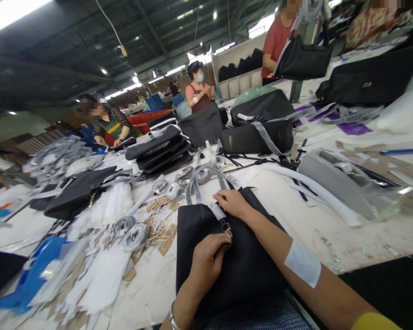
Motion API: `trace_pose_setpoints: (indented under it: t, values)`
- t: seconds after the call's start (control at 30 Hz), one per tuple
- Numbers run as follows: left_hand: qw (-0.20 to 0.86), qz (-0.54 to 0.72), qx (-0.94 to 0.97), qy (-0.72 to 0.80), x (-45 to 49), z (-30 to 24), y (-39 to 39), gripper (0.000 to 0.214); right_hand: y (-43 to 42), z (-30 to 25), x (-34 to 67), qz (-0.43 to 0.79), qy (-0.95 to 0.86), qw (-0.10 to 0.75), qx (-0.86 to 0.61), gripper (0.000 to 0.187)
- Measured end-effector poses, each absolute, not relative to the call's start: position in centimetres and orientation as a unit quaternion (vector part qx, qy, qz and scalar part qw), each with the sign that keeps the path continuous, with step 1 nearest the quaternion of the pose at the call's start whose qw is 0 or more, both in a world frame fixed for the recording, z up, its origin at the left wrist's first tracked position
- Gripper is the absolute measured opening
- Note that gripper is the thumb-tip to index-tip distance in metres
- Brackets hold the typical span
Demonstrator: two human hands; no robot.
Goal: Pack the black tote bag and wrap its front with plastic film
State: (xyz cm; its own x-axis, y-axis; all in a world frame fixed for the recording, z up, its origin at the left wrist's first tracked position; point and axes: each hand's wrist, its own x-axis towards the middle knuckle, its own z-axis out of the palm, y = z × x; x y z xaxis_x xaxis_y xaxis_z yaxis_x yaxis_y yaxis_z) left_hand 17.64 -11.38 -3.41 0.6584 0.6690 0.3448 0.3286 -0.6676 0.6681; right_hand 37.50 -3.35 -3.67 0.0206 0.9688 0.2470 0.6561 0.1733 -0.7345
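A black handbag (pixel 254 270) lies slanted in front of me at the table's front edge, partly over my lap. Near its middle, my left hand (pixel 208 259) is closed in a pinch on a short strap with a gold-coloured buckle (pixel 228 230). Part of that strap is wrapped in white film (pixel 217 211). My right hand (pixel 232 202) rests at the bag's upper edge, its fingers curled together beside the strap; what they pinch is hidden. The bag's handles (pixel 193 190), wrapped in clear film, stand up beyond the hands.
Wrapped strap coils (pixel 136 236) and brown tags (pixel 167 243) lie to the left, near a blue tape dispenser (pixel 41 270). A grey tape dispenser (pixel 340 183) stands right. Stacked black bags (pixel 163 149) and more bags (pixel 258 137) stand behind. Several co-workers are farther back.
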Motion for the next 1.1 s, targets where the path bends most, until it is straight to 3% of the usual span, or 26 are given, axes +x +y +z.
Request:
trace_pose_setpoints:
  t: [0.13, 0.3, 0.4, 0.63, 0.73, 0.83, 0.97, 1.03, 1.1]
  values:
    - [0.301, 0.238, 0.883, 0.269, 17.8, -2.7, -11.2, 0.019, -3.3, -3.9, 37.6, 0.195, -0.673, 0.363, -0.614, 0.035]
    - [0.239, 0.217, 0.896, 0.305, 18.2, -2.8, -11.5, 0.019, -3.2, -4.6, 37.9, 0.154, -0.675, 0.365, -0.623, 0.024]
    - [0.218, 0.231, 0.889, 0.329, 18.3, -3.2, -11.7, 0.019, -3.2, -5.0, 37.9, 0.151, -0.701, 0.351, -0.603, 0.027]
    - [0.322, 0.337, 0.79, 0.398, 17.9, -2.6, -10.5, 0.019, -2.9, -5.3, 37.7, 0.17, -0.735, 0.286, -0.591, 0.02]
    - [0.387, 0.399, 0.698, 0.452, 17.8, -1.1, -7.7, 0.022, -2.9, -5.0, 37.6, 0.169, -0.742, 0.277, -0.587, 0.027]
    - [0.419, 0.422, 0.682, 0.425, 18.7, 0.8, -4.5, 0.025, -2.9, -4.9, 37.2, 0.171, -0.744, 0.281, -0.581, 0.051]
    - [0.402, 0.394, 0.737, 0.375, 20.5, 2.0, -1.9, 0.026, -2.1, -5.3, 36.4, 0.169, -0.714, 0.278, -0.62, 0.023]
    - [0.392, 0.392, 0.74, 0.38, 20.7, 1.5, -1.4, 0.025, -1.7, -5.5, 36.3, 0.167, -0.699, 0.269, -0.642, 0.021]
    - [0.305, 0.379, 0.766, 0.42, 20.2, 0.3, -1.2, 0.025, -1.5, -5.6, 36.3, 0.165, -0.695, 0.259, -0.65, 0.018]
